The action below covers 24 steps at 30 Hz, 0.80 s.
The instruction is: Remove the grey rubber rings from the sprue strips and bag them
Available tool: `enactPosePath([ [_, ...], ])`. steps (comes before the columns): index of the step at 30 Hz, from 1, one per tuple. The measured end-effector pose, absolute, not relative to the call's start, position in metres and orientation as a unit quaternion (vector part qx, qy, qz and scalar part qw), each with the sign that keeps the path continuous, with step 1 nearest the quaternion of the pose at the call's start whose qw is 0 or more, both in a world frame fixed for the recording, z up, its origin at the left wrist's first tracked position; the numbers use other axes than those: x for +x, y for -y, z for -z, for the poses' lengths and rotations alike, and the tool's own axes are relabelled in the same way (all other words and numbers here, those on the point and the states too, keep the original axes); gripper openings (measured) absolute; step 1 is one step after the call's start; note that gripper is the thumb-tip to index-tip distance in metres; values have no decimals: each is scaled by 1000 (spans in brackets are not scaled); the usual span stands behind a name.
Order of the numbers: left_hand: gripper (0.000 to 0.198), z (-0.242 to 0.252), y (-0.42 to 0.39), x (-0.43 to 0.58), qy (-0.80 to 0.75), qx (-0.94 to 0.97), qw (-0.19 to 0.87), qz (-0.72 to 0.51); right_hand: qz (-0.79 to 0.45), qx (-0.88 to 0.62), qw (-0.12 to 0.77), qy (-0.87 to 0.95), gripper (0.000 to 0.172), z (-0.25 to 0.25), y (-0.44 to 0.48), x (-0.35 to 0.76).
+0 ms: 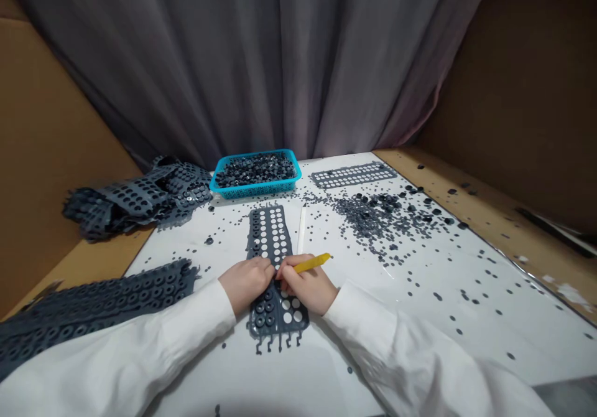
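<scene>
A dark grey rubber sheet [269,235] with rows of round holes and small rings lies lengthwise on the white table [466,305] in front of me. My left hand [247,282] rests on its left edge, fingers curled and pressed on the sheet. My right hand [308,287] sits on the sheet's right side and grips a yellow stick tool [313,262], whose far end points right and away. Both arms wear white sleeves.
A blue basket [255,188] full of small dark rings stands behind the sheet. Piles of punched sheets lie at left [140,198] and near left [107,302]. Another sheet [352,175] lies at back right, beside loose rings [380,215]. A white stick [301,230] lies near. Cardboard walls and a curtain enclose the table.
</scene>
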<state>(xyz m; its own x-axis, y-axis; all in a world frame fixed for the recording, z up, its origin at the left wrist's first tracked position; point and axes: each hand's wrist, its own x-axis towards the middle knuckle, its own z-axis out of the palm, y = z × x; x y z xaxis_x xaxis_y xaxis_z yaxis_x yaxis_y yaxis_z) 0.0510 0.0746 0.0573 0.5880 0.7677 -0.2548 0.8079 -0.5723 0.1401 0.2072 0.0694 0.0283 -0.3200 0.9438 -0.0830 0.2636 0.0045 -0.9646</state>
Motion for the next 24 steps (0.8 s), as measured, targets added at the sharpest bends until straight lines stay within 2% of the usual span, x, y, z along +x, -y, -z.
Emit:
enactPosePath([
  [2,20,-55,-79,42,-436,888,149,18,-522,-491,326,617,21,-28,-69,206],
  [4,17,-59,-86,33,-449,869,181,-97,-527,-493,326,611,22,-28,-69,206],
  [8,13,-75,-96,16,-547,746,244,-291,-544,-474,340,603,21,-26,-69,207],
  [13,29,-69,-83,16,-536,558,543,-328,-589,-464,369,550,21,-22,-66,210],
  [16,23,-58,-75,19,-499,383,702,-334,-575,-465,357,570,22,-21,-64,211],
  [18,22,-52,-73,19,-472,304,760,-328,-560,-462,349,593,21,-20,-64,210],
  [21,28,-44,-74,17,-482,307,762,-305,-549,-461,338,609,22,-23,-63,210],
  [24,25,-40,-74,17,-517,454,663,-297,-523,-476,318,632,24,-29,-62,209],
])
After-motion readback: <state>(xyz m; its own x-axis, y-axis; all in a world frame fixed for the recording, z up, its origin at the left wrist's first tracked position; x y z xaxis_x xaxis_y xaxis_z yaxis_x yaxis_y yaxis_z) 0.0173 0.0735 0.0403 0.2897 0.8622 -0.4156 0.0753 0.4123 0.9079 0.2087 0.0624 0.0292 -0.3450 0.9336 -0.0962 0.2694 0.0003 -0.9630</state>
